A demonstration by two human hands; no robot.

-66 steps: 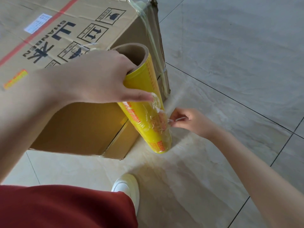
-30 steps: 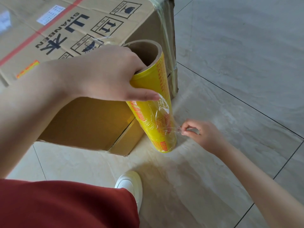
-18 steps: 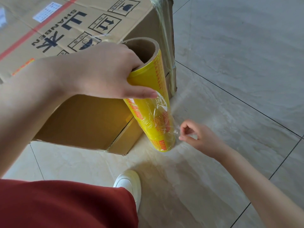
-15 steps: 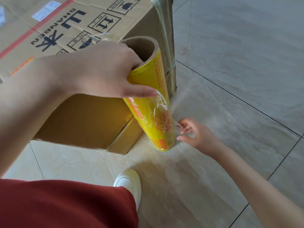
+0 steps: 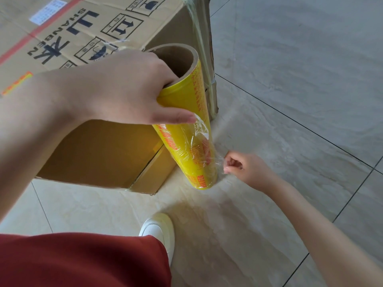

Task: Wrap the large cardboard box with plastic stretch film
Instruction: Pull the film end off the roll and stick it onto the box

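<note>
Grip, left: the upper end of the stretch film roll [image 5: 182, 100] is clasped by the left hand [image 5: 124, 90], with the thumb laid across the yellow outside and fingers hooked over the rim of the cardboard core [image 5: 174, 59].
Grip, right: the loose film end [image 5: 219, 162] is pinched between curled fingertips of the right hand [image 5: 248, 168], low down and just beside the roll.
Roll: it is held tilted, its lower end at the tiled floor [image 5: 290, 79], close to the near corner of the box; crumpled clear film is seen clinging to its lower half.
Box: the large cardboard box [image 5: 103, 150] is set on the floor to the left of the roll; a bunched film strand [image 5: 200, 42] is already drawn down its far right corner.
Step in hand: the film's free edge is being picked loose from the roll, it is judged.
Next move: a clean, wide sheet needs to be peeled off and stretched to a box face; a steady roll is called for.
Foreground: a white shoe [image 5: 158, 228] and a red garment [image 5: 83, 259] are seen below.
</note>
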